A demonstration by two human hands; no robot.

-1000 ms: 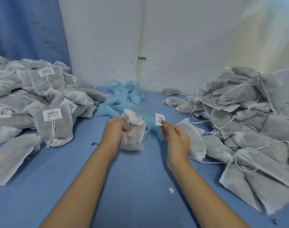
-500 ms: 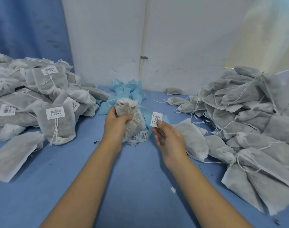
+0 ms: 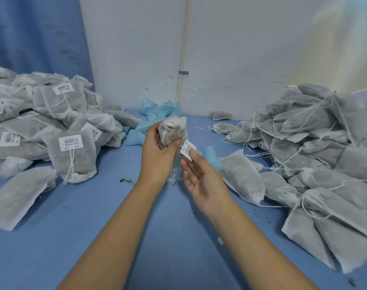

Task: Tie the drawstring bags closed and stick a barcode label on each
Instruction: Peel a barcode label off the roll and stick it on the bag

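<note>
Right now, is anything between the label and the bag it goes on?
Nothing visible. The right hand holds the barcode label right beside the bag, though the thumb of the left hand covers its lower part.

Bare desk (image 3: 63, 227) lies open in front of the blue paper scraps (image 3: 148, 123), down to the near edge. Left of the scraps a heap of labelled bags (image 3: 53, 130) walls the way; right of them a taller unlabelled heap (image 3: 324, 153) does. Behind the scraps stands the wall (image 3: 230, 59).
</note>
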